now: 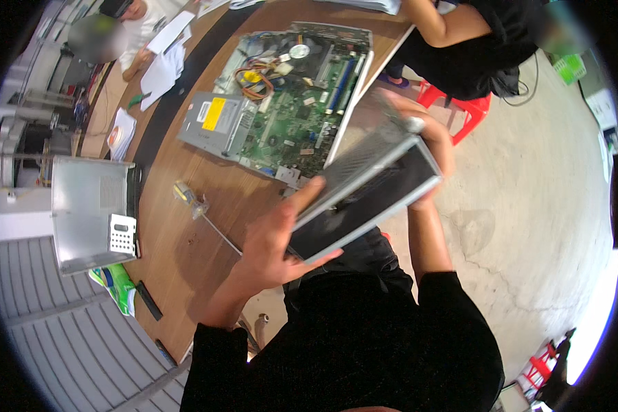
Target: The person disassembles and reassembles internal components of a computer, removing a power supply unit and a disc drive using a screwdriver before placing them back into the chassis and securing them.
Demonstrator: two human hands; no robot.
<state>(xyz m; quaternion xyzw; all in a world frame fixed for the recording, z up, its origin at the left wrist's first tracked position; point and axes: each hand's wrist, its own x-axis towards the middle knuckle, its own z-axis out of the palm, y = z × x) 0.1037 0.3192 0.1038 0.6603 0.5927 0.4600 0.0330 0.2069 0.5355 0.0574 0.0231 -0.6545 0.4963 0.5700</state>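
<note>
Wood-topped table [159, 257] with a dark band across it; pale concrete floor [542, 185] to the right, red stool [475, 122] near the far side. Two other people at the table's far side, one holding white paper [170, 33]. Silver metal box [371, 199], dark inside and motion-blurred, held tilted in front of the torso, at the table's near right edge. Left hand [268, 240] grips its left end, thumb and fingers parted across the box's width; right hand [432, 137] curls round the far right end, finger detail blurred. Just beyond: opened computer chassis [356, 103], green circuit board [281, 130] showing, yellow-labelled metal unit [198, 130] at its left. Screwdriver [187, 197] lies near left hand; silver cover [82, 199] farther left, beside a green packet [121, 292].
</note>
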